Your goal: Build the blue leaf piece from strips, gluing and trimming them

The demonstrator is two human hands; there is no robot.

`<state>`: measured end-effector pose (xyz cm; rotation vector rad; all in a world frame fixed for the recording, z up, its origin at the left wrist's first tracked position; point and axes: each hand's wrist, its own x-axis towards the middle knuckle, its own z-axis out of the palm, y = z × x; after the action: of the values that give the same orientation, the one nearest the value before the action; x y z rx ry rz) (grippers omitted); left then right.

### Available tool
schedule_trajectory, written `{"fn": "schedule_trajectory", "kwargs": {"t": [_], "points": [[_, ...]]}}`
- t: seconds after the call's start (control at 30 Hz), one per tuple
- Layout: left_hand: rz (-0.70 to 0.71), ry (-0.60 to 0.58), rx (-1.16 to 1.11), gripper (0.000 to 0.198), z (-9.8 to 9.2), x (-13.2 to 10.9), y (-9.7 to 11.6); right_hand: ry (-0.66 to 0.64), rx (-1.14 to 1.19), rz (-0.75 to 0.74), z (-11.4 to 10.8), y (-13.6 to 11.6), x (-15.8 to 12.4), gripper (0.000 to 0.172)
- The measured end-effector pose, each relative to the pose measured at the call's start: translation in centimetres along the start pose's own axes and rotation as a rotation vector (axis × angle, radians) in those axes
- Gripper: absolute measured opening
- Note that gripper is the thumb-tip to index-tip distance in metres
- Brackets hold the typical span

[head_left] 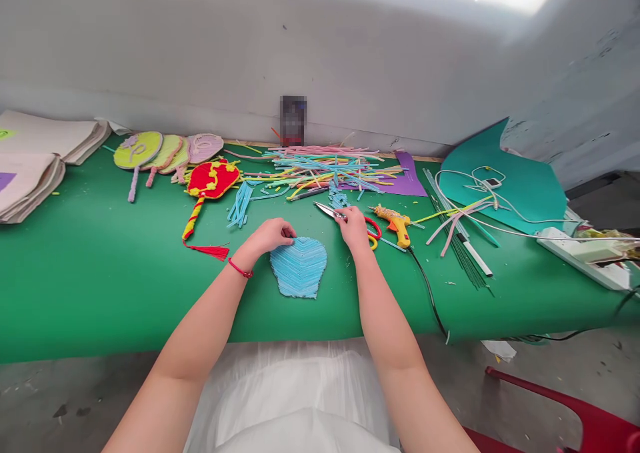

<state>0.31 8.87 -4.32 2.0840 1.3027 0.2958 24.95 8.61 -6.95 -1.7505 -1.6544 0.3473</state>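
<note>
A blue piece (299, 267) lies flat on the green table, covered with slanting rows of fuzzy pipe cleaner that meet in a middle line. Its top is rounded and its lower edge short and straight. At its upper left edge, my left hand (274, 234) pinches the rim with bent fingers. My right hand (354, 226) is closed around the scissors (327, 211), just right of the piece; their blades point to the upper left, and the red and yellow handles show beyond the hand. Short blue pipe cleaner strips (241, 204) lie beyond my left hand.
A yellow glue gun (395, 225) with a black cord lies right of the scissors. Behind are a heap of coloured pipe cleaners (320, 166), a red fan (213, 178) with a tassel and several round fans (137, 151). A power strip (585, 259) sits at the right edge.
</note>
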Motion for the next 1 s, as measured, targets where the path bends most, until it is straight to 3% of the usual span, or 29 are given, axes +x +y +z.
{"fn": "schedule_trajectory", "kwargs": {"t": [0.1,0.2,0.27,0.33,0.53,1.0], "points": [[0.016,0.011,-0.006,0.019,0.0,-0.1,0.0,0.263,-0.057,0.107,-2.3,1.0,0.3,0.024],[0.021,0.011,-0.004,0.019,0.0,-0.1,0.1,0.547,-0.211,0.461,-5.2,3.4,0.1,0.026],[0.032,0.017,0.008,0.019,0.1,0.0,0.1,0.532,-0.242,0.728,-6.7,5.4,-0.3,0.026],[0.036,0.017,0.015,0.017,0.1,0.0,0.0,0.484,-0.231,0.803,-7.7,7.2,-0.7,0.031],[0.031,0.036,0.059,0.022,0.4,-0.1,0.0,0.31,-0.196,0.797,-7.5,8.8,-1.0,0.039],[0.017,0.035,-0.057,0.01,0.1,0.2,-0.4,0.435,-0.12,0.667,-7.0,4.5,-0.3,0.035]]}}
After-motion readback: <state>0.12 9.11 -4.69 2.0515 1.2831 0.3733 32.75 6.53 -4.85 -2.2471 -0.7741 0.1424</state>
